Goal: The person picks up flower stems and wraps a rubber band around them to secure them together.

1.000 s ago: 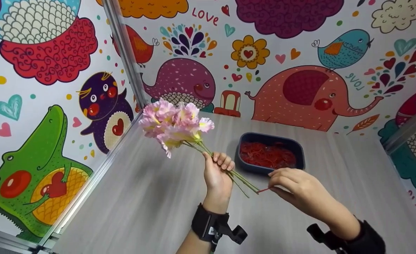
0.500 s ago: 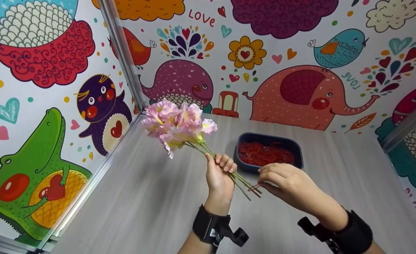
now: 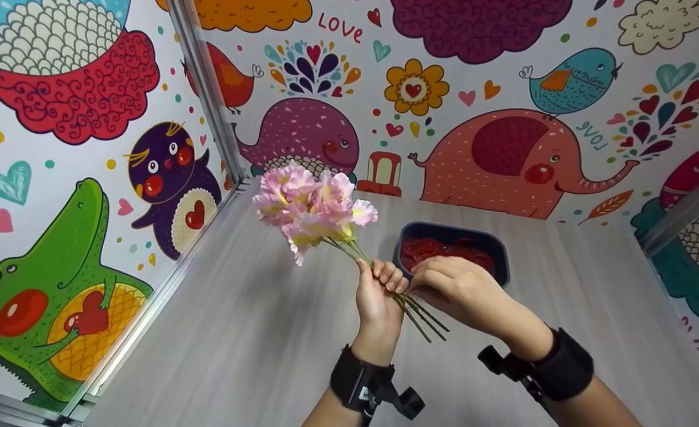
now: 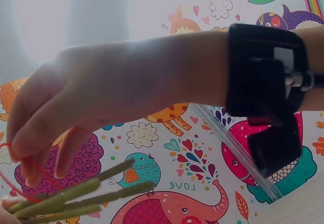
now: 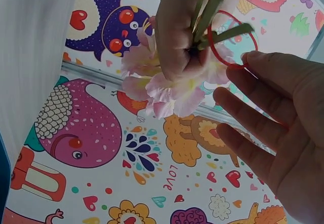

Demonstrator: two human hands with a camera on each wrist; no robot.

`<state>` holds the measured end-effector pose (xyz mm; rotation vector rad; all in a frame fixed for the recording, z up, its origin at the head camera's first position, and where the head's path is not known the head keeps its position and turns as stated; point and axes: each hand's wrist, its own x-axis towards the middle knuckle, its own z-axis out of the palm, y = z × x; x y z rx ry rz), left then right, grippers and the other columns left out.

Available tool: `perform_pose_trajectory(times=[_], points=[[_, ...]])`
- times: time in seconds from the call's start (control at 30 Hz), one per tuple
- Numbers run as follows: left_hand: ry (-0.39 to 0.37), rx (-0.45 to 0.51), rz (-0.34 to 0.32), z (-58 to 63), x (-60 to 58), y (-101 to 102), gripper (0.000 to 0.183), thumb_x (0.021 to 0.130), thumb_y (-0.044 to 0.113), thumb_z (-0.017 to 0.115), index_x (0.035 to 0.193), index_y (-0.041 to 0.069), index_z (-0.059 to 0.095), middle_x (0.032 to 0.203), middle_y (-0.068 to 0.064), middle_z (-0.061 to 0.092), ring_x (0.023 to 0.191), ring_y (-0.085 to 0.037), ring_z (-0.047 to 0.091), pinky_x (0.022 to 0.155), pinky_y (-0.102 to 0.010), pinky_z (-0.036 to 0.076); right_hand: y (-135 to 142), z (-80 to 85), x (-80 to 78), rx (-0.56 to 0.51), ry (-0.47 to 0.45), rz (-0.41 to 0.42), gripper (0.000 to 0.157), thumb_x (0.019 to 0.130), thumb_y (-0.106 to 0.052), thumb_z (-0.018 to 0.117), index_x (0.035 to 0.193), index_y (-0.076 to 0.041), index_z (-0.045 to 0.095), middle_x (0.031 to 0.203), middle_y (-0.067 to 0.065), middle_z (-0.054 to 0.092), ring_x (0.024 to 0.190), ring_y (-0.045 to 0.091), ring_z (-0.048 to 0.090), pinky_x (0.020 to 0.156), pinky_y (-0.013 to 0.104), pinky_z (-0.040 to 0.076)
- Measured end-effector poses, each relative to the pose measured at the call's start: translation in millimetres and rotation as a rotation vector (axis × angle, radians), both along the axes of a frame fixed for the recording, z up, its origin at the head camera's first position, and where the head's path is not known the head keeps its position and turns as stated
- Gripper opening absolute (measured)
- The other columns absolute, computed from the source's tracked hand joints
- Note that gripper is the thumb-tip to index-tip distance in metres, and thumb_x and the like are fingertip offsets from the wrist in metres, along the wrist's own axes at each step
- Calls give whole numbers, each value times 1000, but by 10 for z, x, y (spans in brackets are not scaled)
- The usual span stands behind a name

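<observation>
A bunch of pink flowers (image 3: pixel 316 204) with yellow throats leans to the upper left in the head view. My left hand (image 3: pixel 380 305) grips its green stems (image 3: pixel 423 320), whose cut ends stick out below the fist. Close beside that fist is my right hand (image 3: pixel 468 293), and its thumb and forefinger pinch a red rubber band (image 5: pixel 212 49). In the right wrist view the band forms an open loop around a stem end, with the other right fingers (image 5: pixel 248 112) spread apart. The head view hides the band behind the right hand.
A dark blue tub (image 3: pixel 506 261) holding many red rubber bands (image 3: pixel 417 248) stands behind the right hand. The grey wood-grain table (image 3: pixel 254 356) meets cartoon-printed walls (image 3: pixel 485 160) at the back and left. Black camera straps (image 3: pixel 562 365) circle both wrists.
The right hand has moved left and up with the rubber band, from the stem ends to beside the left fist. The flowers and left hand have shifted slightly right.
</observation>
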<state>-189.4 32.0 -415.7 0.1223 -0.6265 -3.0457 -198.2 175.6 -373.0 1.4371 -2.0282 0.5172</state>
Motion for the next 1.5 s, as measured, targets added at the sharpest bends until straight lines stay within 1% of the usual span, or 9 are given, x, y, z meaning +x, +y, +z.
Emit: perform_pose_trajectory(times=[0.2, 0.4, 0.67, 0.83, 1.0, 1.07, 1.17, 1.33, 1.5], points=[[4, -25, -5, 2, -5, 28, 50, 103, 42, 7, 67, 18, 32, 60, 7, 29, 49, -5, 29, 53, -19, 26, -33, 9, -86, -7, 2, -10, 22, 74, -6, 81, 90, -11, 66, 94, 0, 68, 90, 16, 66, 82, 29, 52], [0, -56, -11, -4, 9, 43, 49, 103, 43, 7, 69, 17, 32, 62, 7, 30, 51, -5, 30, 55, -21, 25, -58, -8, -159, -33, 4, -6, 27, 72, 1, 81, 91, -9, 65, 94, 3, 68, 90, 19, 66, 80, 32, 53], [-6, -53, -19, -14, 27, 68, 49, 102, 45, 7, 70, 17, 30, 62, 6, 30, 52, -7, 28, 55, -22, 24, -132, 3, -219, -168, 57, 23, 29, 68, 7, 81, 88, -7, 66, 90, 5, 68, 87, 21, 66, 78, 33, 53], [43, -53, -25, -29, 33, 77, 49, 102, 45, 7, 70, 18, 31, 61, 8, 30, 51, -6, 29, 55, -22, 24, -183, -8, -234, -266, 121, 6, 24, 68, 5, 79, 86, -5, 67, 87, 8, 69, 81, 22, 66, 75, 34, 53], [127, -63, -38, -52, 36, 74, 50, 102, 45, 6, 68, 20, 33, 60, 9, 30, 50, -3, 30, 54, -20, 24, -191, -34, -266, -425, 153, -72, 8, 78, 0, 71, 84, -3, 66, 83, 9, 68, 78, 24, 65, 72, 35, 52], [125, -70, -41, -48, 37, 70, 51, 103, 44, 5, 68, 20, 33, 60, 9, 30, 49, -3, 29, 53, -20, 24, -166, -46, -292, -480, 138, -120, 3, 82, -2, 68, 84, -3, 66, 83, 10, 68, 77, 24, 65, 73, 34, 51], [98, -74, -47, -19, 39, 68, 50, 104, 42, 6, 68, 18, 30, 60, 7, 27, 48, -4, 28, 53, -21, 21, -92, -76, -347, -539, 89, -198, 4, 81, -1, 68, 85, -2, 66, 83, 10, 67, 77, 24, 63, 75, 30, 48], [72, -51, -67, 27, 47, 60, 49, 104, 41, 6, 68, 16, 28, 61, 5, 25, 47, -5, 27, 56, -24, 14, 69, -152, -437, -571, 16, -336, 13, 76, 5, 71, 86, -2, 66, 82, 11, 66, 77, 24, 61, 77, 22, 44], [51, 13, -103, 63, 58, 37, 50, 103, 42, 7, 67, 16, 28, 60, 6, 25, 46, -5, 27, 55, -24, 12, 220, -238, -526, -542, 3, -432, 16, 75, 7, 72, 86, -3, 66, 80, 11, 66, 77, 26, 61, 74, 28, 44]])
